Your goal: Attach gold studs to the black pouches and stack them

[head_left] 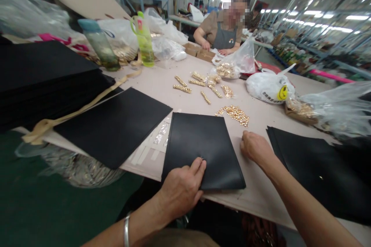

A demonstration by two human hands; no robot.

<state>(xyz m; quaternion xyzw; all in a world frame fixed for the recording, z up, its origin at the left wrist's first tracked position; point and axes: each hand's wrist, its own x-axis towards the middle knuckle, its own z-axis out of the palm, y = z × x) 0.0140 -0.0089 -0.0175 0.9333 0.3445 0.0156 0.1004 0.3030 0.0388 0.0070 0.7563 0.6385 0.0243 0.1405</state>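
Observation:
Black sheets [199, 135] lie stacked at the table's front edge. My left hand [184, 187] rests on their near part, fingers pressed together beside a tiny shiny piece [203, 159]; whether the fingers grip anything is hidden. To the right of these sheets, my right hand [255, 146] is closed over the table, and its fingertips are too small to show what they hold. Beyond it lies a loose pile of small gold pieces [236, 115]. Another black stack [116, 125] is on the left, and more black sheets [313, 162] lie at the right, with a small gold spot on them.
Gold strips [182, 88] lie mid-table. A tall black stack [43, 77], a grey-green bottle [101, 46] and a yellow-green bottle [145, 42] stand left. White bags [269, 87] lie right. A person [222, 32] sits across the table [156, 81] by cardboard boxes [205, 54].

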